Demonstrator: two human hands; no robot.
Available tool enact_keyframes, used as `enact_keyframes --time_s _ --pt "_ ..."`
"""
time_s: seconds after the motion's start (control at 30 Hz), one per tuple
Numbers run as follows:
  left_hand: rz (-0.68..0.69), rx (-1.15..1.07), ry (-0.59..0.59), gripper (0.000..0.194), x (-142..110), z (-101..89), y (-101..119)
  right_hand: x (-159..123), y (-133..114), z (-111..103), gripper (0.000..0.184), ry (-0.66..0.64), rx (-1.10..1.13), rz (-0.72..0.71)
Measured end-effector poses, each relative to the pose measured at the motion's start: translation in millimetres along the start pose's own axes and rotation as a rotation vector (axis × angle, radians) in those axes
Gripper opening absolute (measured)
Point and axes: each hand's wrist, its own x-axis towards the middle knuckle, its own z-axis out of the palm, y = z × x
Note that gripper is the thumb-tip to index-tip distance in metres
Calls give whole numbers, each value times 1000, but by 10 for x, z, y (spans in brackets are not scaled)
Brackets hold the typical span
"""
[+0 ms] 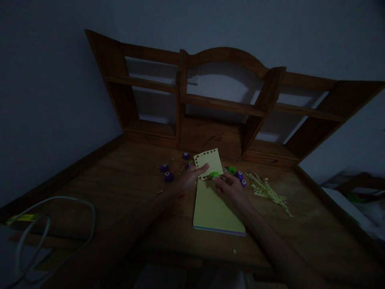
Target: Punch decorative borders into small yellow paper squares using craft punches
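My left hand (192, 175) pinches the left side of a small yellow sheet of paper (213, 159), its thumb lying on top. Small shapes are punched along the sheet's top, left and lower edges. In my right hand (230, 185) is a green craft punch (214, 175), set on the lower edge of that sheet. Beneath both hands lies a stack of coloured paper (218, 212), yellow on top, with blue and purple edges showing at the front. The fingers of my right hand partly hide the punch.
Purple punches (169, 176) are scattered to the left, with more purple ones (240, 175) and another green punch (231, 170) on the right. Punched yellow strips (269, 190) lie heaped farther right. A wooden shelf (222, 105) stands behind; a white cable (69, 198) loops at left.
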Motion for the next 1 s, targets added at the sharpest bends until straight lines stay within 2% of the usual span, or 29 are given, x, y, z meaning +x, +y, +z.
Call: enact_keyframes --time_s 0.4,0.77,1.0 --pt "-60 59 -54 43 -38 -40 25 -4 10 -30 28 -22 -5 5" --pt "-32 63 -30 41 -54 -3 27 -4 35 -26 30 7 -12 -13" --pt "-16 87 -54 44 -67 18 39 -49 -68 23 29 -16 5 3"
